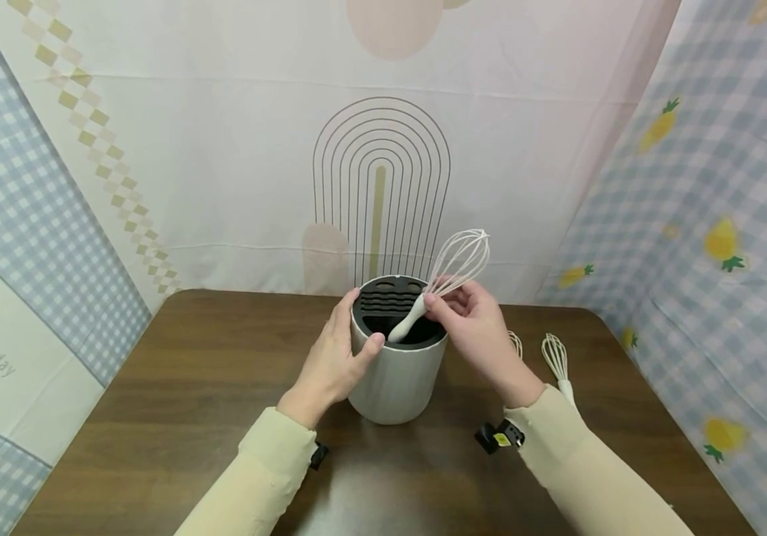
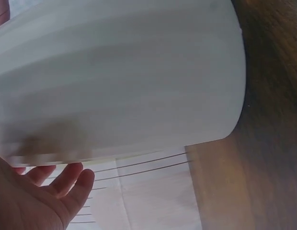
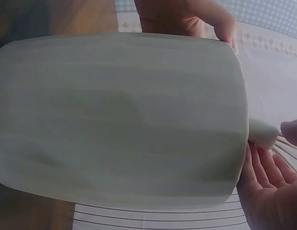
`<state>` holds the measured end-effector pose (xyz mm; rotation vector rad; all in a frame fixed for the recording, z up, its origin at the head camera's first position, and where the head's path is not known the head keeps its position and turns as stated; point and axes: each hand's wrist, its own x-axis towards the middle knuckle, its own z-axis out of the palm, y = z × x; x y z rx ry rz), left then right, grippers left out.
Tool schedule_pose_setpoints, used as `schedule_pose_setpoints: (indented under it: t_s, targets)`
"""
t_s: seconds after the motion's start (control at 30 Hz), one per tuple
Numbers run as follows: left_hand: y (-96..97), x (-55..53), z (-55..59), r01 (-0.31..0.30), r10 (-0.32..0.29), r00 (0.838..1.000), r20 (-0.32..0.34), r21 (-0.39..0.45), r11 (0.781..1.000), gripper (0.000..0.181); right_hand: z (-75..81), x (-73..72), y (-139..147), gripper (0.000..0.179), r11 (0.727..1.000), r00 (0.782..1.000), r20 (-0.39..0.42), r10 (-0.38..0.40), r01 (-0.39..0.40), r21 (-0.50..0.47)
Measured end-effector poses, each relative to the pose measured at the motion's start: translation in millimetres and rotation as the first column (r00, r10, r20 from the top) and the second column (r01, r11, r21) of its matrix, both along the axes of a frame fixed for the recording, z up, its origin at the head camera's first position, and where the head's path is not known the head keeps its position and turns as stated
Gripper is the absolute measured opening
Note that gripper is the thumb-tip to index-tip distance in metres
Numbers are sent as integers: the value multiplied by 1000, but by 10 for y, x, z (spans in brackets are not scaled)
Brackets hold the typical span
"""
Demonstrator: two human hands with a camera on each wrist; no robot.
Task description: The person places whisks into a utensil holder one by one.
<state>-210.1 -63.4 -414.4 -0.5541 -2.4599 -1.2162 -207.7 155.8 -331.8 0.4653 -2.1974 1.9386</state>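
A white utensil holder (image 1: 393, 387) with a black slotted top (image 1: 386, 301) stands upright on the table. My left hand (image 1: 338, 350) grips its left side, thumb at the front rim and fingers behind. My right hand (image 1: 480, 327) pinches a white whisk (image 1: 410, 318) near where the wires meet the handle. The whisk tilts, its wire loops up to the right and its handle end down inside the open front compartment. In the right wrist view the handle (image 3: 262, 133) shows just past the rim. The holder's wall (image 2: 139, 86) fills most of the left wrist view.
Another whisk (image 1: 556, 361) lies on the brown table (image 1: 223, 357) to the right, partly behind my right sleeve. Wire loops (image 1: 515, 343) of one more show beside my right wrist. A patterned cloth (image 1: 243, 171) hangs behind the table, with checked cloth (image 1: 712, 186) along the right.
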Motion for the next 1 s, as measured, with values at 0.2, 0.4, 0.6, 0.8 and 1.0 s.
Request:
schedule_pose_setpoints:
  t_s: [0.2, 0.4, 0.6, 0.8, 1.0]
  targets:
    - [11, 16, -31, -26, 26, 1000, 11, -1, 1000, 77, 95, 56, -77, 31, 995, 1000, 3, -16, 15, 97]
    - [15, 26, -42, -38, 38, 998, 48, 1, 999, 76, 284, 195, -166, 31, 973, 998, -53, -18, 30, 228]
    - [22, 28, -62, -41, 41, 997, 68, 6, 999, 76, 184, 100, -183, 35, 944, 993, -121, -5, 45, 327]
    - [26, 21, -62, -51, 51, 996, 77, -3, 999, 76, 38, -18, -190, 42, 925, 987, -156, 19, 42, 378]
    - [34, 6, -60, -50, 51, 996, 75, -11, 999, 76, 5, -25, -207, 47, 911, 985, -164, 43, 28, 411]
